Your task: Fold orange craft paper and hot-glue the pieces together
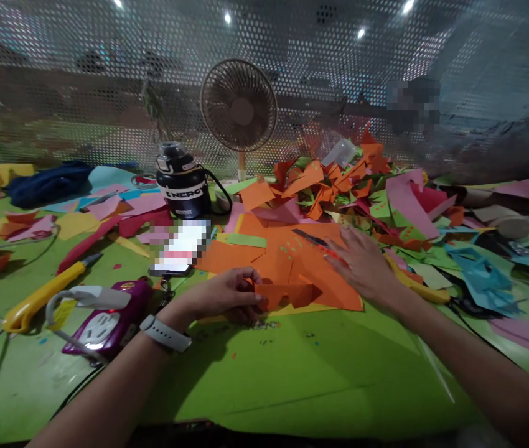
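I've got the left hand (236,295) pinching a folded orange paper piece (287,295) at the near edge of the orange sheets (274,258). Right hand's (362,264) fingers are spread out flat by a thin dark tool (308,238). ENERGY bottle (183,186) is lidded, can't see inside.

There's decent room tbh across the tabletop (311,373) this side of the left hand (224,295) and right hand (362,264), but the bottle (183,191), fan (241,111) and heaped paper scraps (306,179) block the back while the purple power strip (117,317) and white cable (49,309) crowd the left.
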